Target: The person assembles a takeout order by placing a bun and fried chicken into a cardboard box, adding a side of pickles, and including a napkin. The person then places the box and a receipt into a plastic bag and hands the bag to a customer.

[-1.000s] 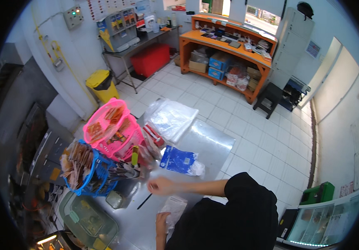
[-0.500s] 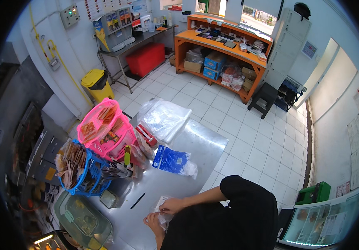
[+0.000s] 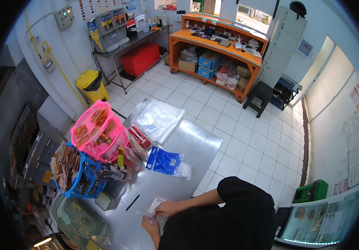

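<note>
At the near edge of a steel table (image 3: 196, 139), both hands are closed on a small clear plastic bag (image 3: 150, 207) with something whitish in it that I cannot make out. My right hand (image 3: 168, 208) grips the bag's upper right part. Below and to the left, my left hand (image 3: 150, 226) pinches its lower part, fingertips close to those of the right. A dark pen (image 3: 132, 202) lies on the steel just left of the bag. Farther off rests a blue and clear plastic packet (image 3: 163, 161).
A pink basket (image 3: 88, 143) and a blue basket (image 3: 81, 183) of packets stand at the table's left. A lidded greenish container (image 3: 79, 221) sits nearer, beside a small tin (image 3: 103, 201). Clear plastic bags (image 3: 156, 118) lie at the far end. Beyond is an orange counter (image 3: 219, 43).
My fingertips have come closer together on the bag. More of its clear film now shows on the left. The whole view has shifted slightly.
</note>
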The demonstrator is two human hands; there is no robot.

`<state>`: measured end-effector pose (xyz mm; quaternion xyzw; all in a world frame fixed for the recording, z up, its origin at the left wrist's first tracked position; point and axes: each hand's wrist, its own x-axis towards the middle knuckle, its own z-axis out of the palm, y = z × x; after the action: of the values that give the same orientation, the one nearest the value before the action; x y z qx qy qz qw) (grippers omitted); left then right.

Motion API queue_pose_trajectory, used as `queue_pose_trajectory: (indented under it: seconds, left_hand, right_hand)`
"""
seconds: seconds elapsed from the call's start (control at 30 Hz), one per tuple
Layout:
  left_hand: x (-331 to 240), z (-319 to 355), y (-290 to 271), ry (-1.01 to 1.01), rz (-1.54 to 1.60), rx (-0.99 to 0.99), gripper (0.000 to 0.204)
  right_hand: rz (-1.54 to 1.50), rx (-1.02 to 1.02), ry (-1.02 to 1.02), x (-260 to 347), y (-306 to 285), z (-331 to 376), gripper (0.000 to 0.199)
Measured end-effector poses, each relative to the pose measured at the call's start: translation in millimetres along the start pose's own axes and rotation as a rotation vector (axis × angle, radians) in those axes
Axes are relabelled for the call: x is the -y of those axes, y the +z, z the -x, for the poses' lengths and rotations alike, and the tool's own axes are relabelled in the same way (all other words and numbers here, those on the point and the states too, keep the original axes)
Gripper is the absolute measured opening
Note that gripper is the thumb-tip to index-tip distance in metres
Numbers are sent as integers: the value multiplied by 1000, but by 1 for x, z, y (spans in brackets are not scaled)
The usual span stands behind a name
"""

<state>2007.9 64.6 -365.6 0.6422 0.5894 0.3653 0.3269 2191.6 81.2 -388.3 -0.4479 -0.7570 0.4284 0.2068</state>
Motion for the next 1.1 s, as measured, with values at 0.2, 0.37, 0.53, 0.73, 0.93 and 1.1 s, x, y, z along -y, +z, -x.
queue_pose_trajectory:
  seconds: [0.2,0.37,0.53,0.73,0.93,1.1]
  left_hand:
    - [-13,-3,5,-362,-204,-66,26]
    - [-5,-4,2,-412,138,29,23]
    - [-11,7,-9,-264,-78,218,12]
    - [-11,-1,-8,122,-315,295,14]
    - [3,-7,-3,192,-430,346,12]
    - [1,-12,-5,152,-389,439,14]
  right_hand:
    - [67,91,23,2,4,-5,21]
    - [118,54,-121,2,9,-7,20]
    - [144,103,-64,4,8,-8,18]
    - [6,57,104,6,2,-9,18]
    - [-142,-2,155,-5,3,-11,17]
    - [-193,27,152,-11,6,-8,16]
